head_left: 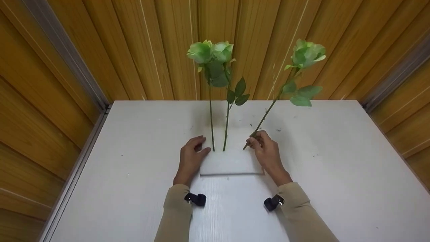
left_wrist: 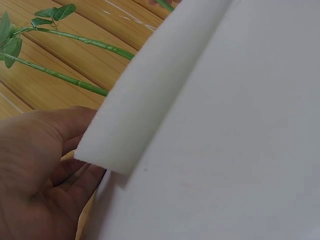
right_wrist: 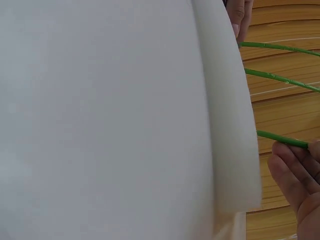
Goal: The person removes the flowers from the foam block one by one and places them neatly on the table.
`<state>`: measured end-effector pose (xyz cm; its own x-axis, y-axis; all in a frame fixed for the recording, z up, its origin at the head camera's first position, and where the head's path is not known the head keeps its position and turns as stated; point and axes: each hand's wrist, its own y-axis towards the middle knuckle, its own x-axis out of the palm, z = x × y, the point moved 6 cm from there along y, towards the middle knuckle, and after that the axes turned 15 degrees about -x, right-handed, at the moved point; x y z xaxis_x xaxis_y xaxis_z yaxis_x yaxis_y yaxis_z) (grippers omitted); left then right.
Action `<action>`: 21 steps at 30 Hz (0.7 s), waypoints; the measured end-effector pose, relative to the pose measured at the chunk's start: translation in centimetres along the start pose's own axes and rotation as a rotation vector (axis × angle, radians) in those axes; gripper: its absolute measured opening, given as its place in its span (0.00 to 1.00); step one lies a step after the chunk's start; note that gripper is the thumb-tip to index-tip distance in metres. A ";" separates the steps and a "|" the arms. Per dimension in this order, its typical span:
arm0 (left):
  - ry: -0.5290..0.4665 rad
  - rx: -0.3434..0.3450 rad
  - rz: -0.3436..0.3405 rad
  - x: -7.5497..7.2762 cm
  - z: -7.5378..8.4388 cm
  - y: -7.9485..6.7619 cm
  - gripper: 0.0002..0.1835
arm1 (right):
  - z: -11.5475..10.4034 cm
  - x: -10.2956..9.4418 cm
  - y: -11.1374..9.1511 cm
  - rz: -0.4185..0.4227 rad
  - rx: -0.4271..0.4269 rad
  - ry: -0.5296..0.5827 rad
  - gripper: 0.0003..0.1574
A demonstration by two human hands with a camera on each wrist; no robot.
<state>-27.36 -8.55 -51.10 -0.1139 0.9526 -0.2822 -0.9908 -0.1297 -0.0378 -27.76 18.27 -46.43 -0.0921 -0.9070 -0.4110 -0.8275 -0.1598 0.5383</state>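
A white foam block point(head_left: 231, 164) lies on the white table, with two green artificial roses standing upright in it: the left rose point(head_left: 201, 52) and the middle rose point(head_left: 223, 51). My left hand point(head_left: 191, 156) holds the block's left end, thumb on the top and fingers curled at the side. With thumb and fingers, my right hand point(head_left: 268, 151) pinches a third green rose point(head_left: 307, 53) low on its stem. That stem leans to the right, its lower end at the block's top near the right end. In the right wrist view, the pinched stem point(right_wrist: 282, 139) meets the block's edge.
The white table point(head_left: 141, 188) reaches back to a wood-patterned panel wall point(head_left: 168, 50), with more panels at both sides. A metal frame rail point(head_left: 75, 158) runs along the table's left edge. Small dark specks point(head_left: 278, 129) dot the tabletop behind the right hand.
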 end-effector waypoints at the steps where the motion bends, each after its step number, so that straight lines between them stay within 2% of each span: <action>1: -0.002 0.001 0.001 -0.1 0.0 0.0 0.22 | -0.1 -0.2 0.1 0.002 0.002 -0.003 0.04; 5: -0.005 0.010 0.003 -0.1 -0.1 0.0 0.22 | -0.7 -1.3 0.5 0.000 0.007 -0.027 0.05; 14: -0.008 -0.024 0.003 -0.2 -0.5 0.0 0.22 | -1.8 -4.2 0.8 -0.024 0.018 -0.099 0.07; 21: -0.022 -0.012 0.001 -0.2 -0.4 0.1 0.22 | -2.3 -6.2 0.8 -0.019 0.035 -0.097 0.07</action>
<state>-27.41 -8.86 -51.40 -0.1161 0.9582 -0.2614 -0.9898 -0.1334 -0.0494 -26.57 22.89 -41.82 -0.1280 -0.8614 -0.4915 -0.8481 -0.1618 0.5046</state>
